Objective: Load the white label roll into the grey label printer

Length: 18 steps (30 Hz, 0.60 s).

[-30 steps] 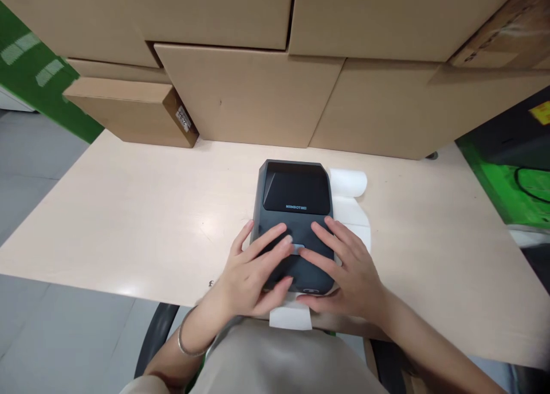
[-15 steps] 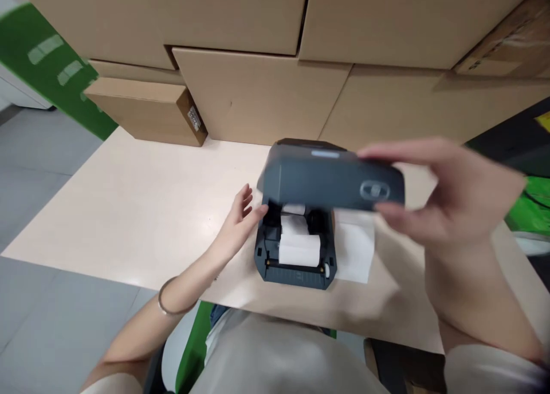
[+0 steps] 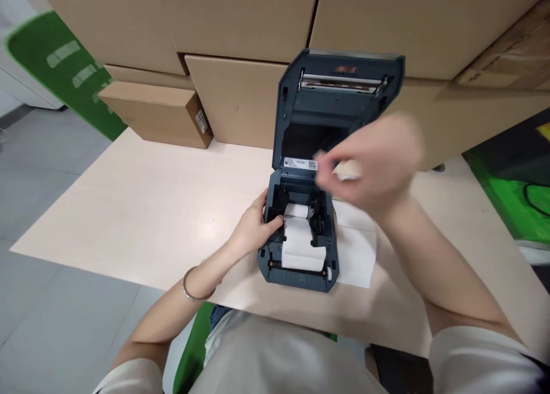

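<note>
A dark blue-grey label printer (image 3: 301,282) stands on the table with its lid (image 3: 315,119) raised and leaning back. White label paper (image 3: 303,255) runs from a small roll (image 3: 296,211) inside it forward over the front roller. My left hand (image 3: 255,228) grips the printer's left wall, thumb over the inside and fingers outside. Above the printer's right side, in front of the raised lid, is my right hand (image 3: 373,165). Its fingers are curled towards the thumb but smeared by motion, so I cannot tell if they hold anything.
Large cardboard boxes (image 3: 240,105) form a wall behind the table (image 3: 172,211). A smaller carton (image 3: 150,113) sits at the back left. White paper (image 3: 356,256) lies beside the printer's right side. Green material with a black cable (image 3: 533,199) is at far right.
The printer's lid has swung up and back, exposing the inside. My right hand has let go of it and moved left. My left hand has moved in and taken hold of the left wall.
</note>
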Each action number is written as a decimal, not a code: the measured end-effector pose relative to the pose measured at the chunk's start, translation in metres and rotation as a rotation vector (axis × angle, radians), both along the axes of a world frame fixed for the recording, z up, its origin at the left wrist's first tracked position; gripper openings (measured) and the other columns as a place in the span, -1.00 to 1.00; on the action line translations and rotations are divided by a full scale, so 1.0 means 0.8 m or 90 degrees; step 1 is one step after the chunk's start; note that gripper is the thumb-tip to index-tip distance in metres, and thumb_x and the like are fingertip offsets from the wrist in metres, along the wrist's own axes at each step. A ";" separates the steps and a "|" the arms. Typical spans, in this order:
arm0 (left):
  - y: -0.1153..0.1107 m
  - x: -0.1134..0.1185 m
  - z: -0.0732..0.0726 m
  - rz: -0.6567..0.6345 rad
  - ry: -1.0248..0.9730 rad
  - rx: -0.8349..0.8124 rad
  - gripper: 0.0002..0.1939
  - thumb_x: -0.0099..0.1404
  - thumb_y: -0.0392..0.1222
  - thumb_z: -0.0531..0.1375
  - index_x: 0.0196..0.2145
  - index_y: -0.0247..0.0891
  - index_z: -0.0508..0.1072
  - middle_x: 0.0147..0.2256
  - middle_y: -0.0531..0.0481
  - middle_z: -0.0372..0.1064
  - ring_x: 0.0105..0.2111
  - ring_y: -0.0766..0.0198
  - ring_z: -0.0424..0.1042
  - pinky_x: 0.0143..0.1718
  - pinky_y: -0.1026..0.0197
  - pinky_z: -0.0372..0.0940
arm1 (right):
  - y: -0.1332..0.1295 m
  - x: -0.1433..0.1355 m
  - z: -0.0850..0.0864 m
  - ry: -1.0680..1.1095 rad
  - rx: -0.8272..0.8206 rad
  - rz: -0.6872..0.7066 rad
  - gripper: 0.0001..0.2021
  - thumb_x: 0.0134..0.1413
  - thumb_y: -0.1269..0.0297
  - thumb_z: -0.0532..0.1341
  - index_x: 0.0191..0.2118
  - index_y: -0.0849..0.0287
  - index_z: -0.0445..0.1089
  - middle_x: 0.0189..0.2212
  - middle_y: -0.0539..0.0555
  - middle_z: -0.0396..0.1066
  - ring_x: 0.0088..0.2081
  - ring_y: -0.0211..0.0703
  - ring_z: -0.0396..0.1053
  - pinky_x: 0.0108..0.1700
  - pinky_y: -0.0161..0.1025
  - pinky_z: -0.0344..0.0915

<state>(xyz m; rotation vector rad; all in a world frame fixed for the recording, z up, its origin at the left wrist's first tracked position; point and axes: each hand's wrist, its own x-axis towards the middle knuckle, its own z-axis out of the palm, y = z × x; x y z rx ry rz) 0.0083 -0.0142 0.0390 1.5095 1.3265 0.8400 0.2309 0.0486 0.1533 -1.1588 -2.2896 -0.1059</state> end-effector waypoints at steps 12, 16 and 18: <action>-0.002 -0.002 0.004 0.005 0.050 -0.041 -0.16 0.28 -0.16 0.19 0.50 -0.30 0.27 0.01 -0.09 0.67 -0.28 0.14 0.54 -0.19 0.14 0.43 | -0.023 -0.037 -0.067 -0.403 -0.260 0.089 -0.89 0.19 0.37 0.38 -0.25 0.32 0.64 -0.27 0.24 0.70 -0.12 0.11 0.62 0.30 0.01 0.31; -0.001 -0.005 -0.001 -0.006 0.013 -0.051 -0.14 0.31 -0.17 0.17 0.55 -0.29 0.19 0.12 -0.13 0.65 -0.17 0.06 0.61 -0.01 0.02 0.50 | -0.057 -0.001 -0.045 -0.297 -0.151 0.056 -0.84 0.29 0.34 0.30 -0.11 0.26 0.61 -0.21 0.16 0.69 -0.11 0.05 0.63 0.42 0.07 0.25; 0.000 -0.007 -0.004 -0.022 -0.015 -0.019 -0.15 0.32 -0.18 0.16 0.54 -0.29 0.20 0.33 -0.17 0.51 0.15 -0.09 0.58 0.26 -0.09 0.43 | -0.077 0.037 -0.032 -0.191 -0.056 0.036 -0.83 0.36 0.29 0.27 -0.06 0.20 0.59 -0.21 0.10 0.69 -0.16 0.01 0.63 0.44 0.08 0.26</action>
